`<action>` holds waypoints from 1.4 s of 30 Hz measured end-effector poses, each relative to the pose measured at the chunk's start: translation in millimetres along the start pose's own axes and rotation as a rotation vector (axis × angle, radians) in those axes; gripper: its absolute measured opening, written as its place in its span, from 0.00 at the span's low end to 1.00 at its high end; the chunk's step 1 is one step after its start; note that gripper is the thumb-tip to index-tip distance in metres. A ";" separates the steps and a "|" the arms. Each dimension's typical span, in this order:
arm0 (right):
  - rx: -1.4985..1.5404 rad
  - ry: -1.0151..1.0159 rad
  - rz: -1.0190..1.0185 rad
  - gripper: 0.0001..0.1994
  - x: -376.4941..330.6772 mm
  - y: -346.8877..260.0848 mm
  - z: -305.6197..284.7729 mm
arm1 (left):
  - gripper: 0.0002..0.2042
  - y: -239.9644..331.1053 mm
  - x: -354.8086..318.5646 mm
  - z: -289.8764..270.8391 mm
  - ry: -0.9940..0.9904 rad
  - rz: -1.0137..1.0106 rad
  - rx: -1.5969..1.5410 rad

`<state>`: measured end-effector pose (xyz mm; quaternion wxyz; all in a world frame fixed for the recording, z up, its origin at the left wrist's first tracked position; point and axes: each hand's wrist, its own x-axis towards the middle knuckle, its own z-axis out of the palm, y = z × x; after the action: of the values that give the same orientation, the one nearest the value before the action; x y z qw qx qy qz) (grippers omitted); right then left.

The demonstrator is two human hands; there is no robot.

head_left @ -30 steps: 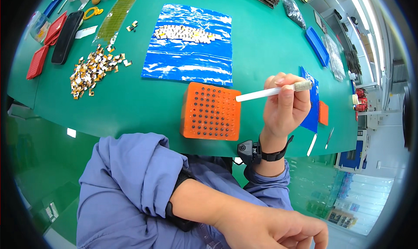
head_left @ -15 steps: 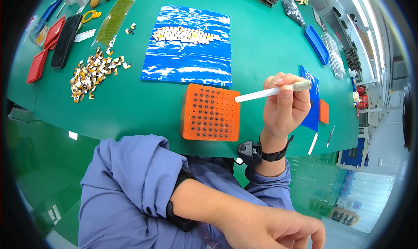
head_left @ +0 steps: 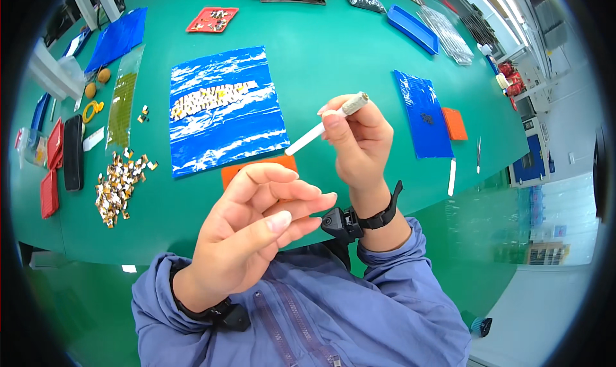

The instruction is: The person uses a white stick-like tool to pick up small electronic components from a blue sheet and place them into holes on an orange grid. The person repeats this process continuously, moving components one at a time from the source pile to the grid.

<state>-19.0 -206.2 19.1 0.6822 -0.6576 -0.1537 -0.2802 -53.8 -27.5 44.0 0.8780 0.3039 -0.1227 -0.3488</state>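
My right hand grips a slim white stick with a tape-wrapped upper end, its lower tip pointing down to the left near the orange block. Just left of it, my left hand is raised with the fingers loosely curved and apart, holding nothing that I can see. Behind that hand is the orange block, mostly hidden. Beyond the block lies a shiny blue sheet bearing a cluster of small pale pieces. A loose heap of small white, black and gold parts lies to the left.
At left are a black case, red trays, yellow scissors and a greenish strip. A red tray of parts and a blue tray stand farther back. Right are another blue sheet, an orange block and tweezers.
My left hand has come up from the lower right to in front of the orange block, covering most of it. My right hand still grips the stick. The view has shifted.
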 end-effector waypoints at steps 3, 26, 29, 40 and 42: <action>0.005 0.016 0.038 0.03 0.2 3.0 0.3 | 0.17 1.7 -0.5 0.1 0.008 0.000 -0.007; -0.064 0.048 0.003 0.03 -3.1 7.9 0.6 | 0.23 -17.8 -24.0 65.3 -1.042 0.934 1.060; -0.027 0.023 0.042 0.03 -2.5 6.4 3.4 | 0.24 -17.8 -31.4 51.1 -1.069 0.767 0.962; -0.033 0.016 0.042 0.03 1.5 2.1 -1.1 | 0.09 47.9 -18.0 20.4 -0.907 0.669 1.438; -0.023 0.022 0.070 0.03 0.7 0.6 -3.0 | 0.07 67.8 4.9 11.8 -0.530 0.613 1.628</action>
<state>-18.6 -209.3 18.8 0.6858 -0.6672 -0.1197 -0.2651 -18.8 2.6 95.3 0.3893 0.6940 -0.6046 0.0357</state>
